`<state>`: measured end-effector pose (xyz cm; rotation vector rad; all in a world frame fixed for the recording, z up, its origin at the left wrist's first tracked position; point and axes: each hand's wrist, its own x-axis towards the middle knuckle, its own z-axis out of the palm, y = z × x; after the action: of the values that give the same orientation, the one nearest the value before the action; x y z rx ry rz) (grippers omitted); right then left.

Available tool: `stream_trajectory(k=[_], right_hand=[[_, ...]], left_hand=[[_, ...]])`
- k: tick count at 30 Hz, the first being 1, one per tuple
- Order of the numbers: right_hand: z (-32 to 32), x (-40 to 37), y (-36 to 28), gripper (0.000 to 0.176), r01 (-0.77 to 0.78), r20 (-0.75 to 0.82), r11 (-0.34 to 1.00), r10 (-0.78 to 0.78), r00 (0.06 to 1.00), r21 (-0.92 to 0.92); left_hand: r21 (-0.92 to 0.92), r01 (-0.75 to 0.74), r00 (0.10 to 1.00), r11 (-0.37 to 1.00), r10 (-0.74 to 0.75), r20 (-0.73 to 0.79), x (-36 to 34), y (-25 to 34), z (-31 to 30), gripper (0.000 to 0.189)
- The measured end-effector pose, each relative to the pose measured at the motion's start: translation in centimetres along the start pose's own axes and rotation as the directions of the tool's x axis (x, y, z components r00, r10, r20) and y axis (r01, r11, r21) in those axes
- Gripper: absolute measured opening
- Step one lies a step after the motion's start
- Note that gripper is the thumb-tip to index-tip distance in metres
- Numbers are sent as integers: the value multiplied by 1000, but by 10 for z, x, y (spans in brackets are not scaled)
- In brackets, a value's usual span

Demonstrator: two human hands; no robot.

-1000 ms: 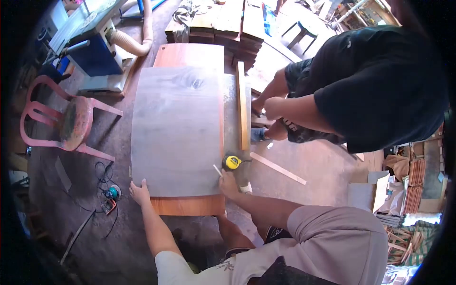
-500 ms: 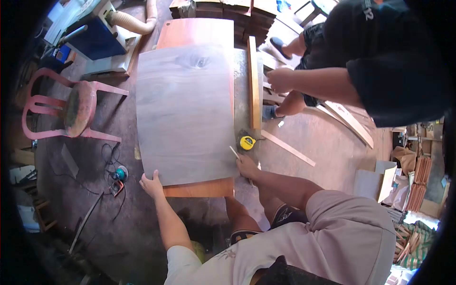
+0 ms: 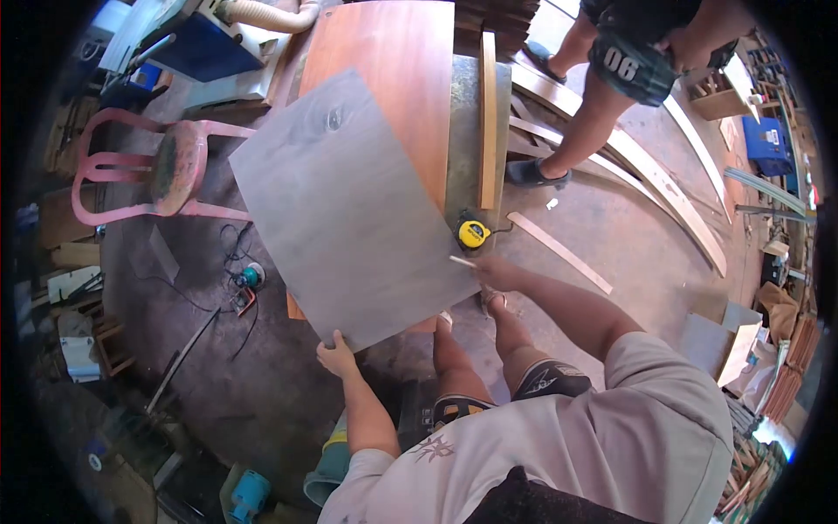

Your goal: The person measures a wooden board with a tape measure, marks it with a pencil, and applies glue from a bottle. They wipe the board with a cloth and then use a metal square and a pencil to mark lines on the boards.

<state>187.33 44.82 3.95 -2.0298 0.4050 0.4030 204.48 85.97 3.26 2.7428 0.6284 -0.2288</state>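
A grey sheet with a wood-grain look (image 3: 349, 210) lies at a slant over a reddish-brown wooden board (image 3: 384, 61). My left hand (image 3: 337, 356) is closed on the sheet's near edge, thumb on top. At its right corner my right hand (image 3: 499, 273) is closed on the sheet, with a thin pale stick like a pencil (image 3: 463, 261) poking out from the fingers. A yellow tape measure (image 3: 472, 233) lies just beyond my right hand. Beside the board runs a long narrow wooden bar (image 3: 488, 122).
A pink plastic chair (image 3: 179, 166) stands left, near a teal corded power tool (image 3: 251, 276) on the floor. Another person's legs (image 3: 585, 131) are at the upper right, among long wood strips (image 3: 646, 157). A thin wood strip (image 3: 559, 251) lies right of the tape measure.
The grey sheet has turned on the board, uncovering more of the board's far part. Both my hands moved with it. The other person has shifted away, and my view has moved.
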Motion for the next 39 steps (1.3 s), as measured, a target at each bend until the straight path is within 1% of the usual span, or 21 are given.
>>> stream_trajectory(k=[1, 3, 4, 5, 7, 9, 10, 12, 14, 19, 21, 22, 24, 25, 27, 30, 32, 34, 35, 37, 39], right_hand=[[-17, -2, -1, 30, -40, 89, 997, 47, 995, -71], [-67, -2, -45, 32, -409, -97, 910, 401, 911, -72], [-80, 6, -47, 36, -361, -331, 932, 354, 875, 44], [-91, 15, -43, 41, -284, -542, 948, 317, 778, 146], [-104, 63, 3, 51, -243, -784, 945, -19, 621, -216], [-111, 106, 26, 62, -344, -742, 929, 136, 657, -134], [-115, 115, 15, 62, -332, -729, 933, 130, 672, -139], [-126, 132, -3, 67, -521, -548, 853, 420, 724, -35], [-127, 157, 13, 59, -376, -656, 918, 361, 663, 126], [-157, 186, -21, 50, -332, -719, 933, 138, 681, -136], [-176, 199, -28, 49, -238, -738, 924, -67, 671, -301], [-185, 201, -38, 49, -239, -745, 919, -81, 662, -313], [-191, 206, -51, 52, -305, -644, 897, 30, 765, -319], [-195, 213, -50, 52, -307, -646, 893, 24, 763, -330], [-196, 223, -49, 64, -339, -522, 873, 119, 844, -350], [-191, 216, -43, 68, -350, -511, 853, 118, 852, -387], [-168, 196, 6, 68, -199, -706, 960, 4, 708, -195], [-163, 126, -36, 66, -269, -533, 902, 51, 845, -339], [-145, 117, 19, 74, -212, -467, 831, -65, 882, -515], [-104, 65, 25, 83, 92, -202, 995, -96, 975, -28], [-83, 31, 3, 103, 29, -270, 996, -52, 962, -88]], left_hand=[[3, 15, 1000, 1000, -15, 28, -4, -7, -1, 70], [-10, 19, 994, 1000, -18, 105, -3, -8, -7, 72], [-34, 19, 982, 999, -12, 190, -2, -3, -8, 73], [-28, 36, 983, 999, -30, 182, -4, 4, -10, 73], [-263, 58, 938, 963, 38, 345, -4, 17, -15, 75], [-273, 85, 939, 958, 15, 344, 0, 14, -10, 76], [-284, 93, 935, 954, 15, 354, 1, 11, -9, 77], [-320, 120, 926, 940, 10, 377, 0, 9, -3, 80], [-346, 159, 919, 925, -11, 394, 0, 3, 0, 82], [-243, 109, 945, 964, -24, 326, -18, 2, 14, 93], [-263, 97, 948, 960, -9, 319, -22, 2, 17, 94], [-274, 86, 949, 958, 5, 315, -28, 9, 17, 95], [-291, 118, 941, 949, -13, 340, -32, 12, 18, 96], [-283, 128, 941, 951, -26, 338, -29, 9, 19, 95], [-217, 156, 945, 964, -82, 317, -35, 25, 9, 93], [-240, 119, 942, 963, -33, 333, -30, 18, 13, 90], [-297, 138, 930, 945, -20, 368, -30, 24, 9, 88], [-343, 170, 922, 924, -26, 387, -29, 15, 6, 85], [-295, 113, 942, 949, -9, 334, -28, 11, 13, 81], [-238, 76, 959, 968, -6, 283, -28, 8, 12, 77], [-367, 103, 938, 925, 33, 346, -28, 16, 3, 70]])
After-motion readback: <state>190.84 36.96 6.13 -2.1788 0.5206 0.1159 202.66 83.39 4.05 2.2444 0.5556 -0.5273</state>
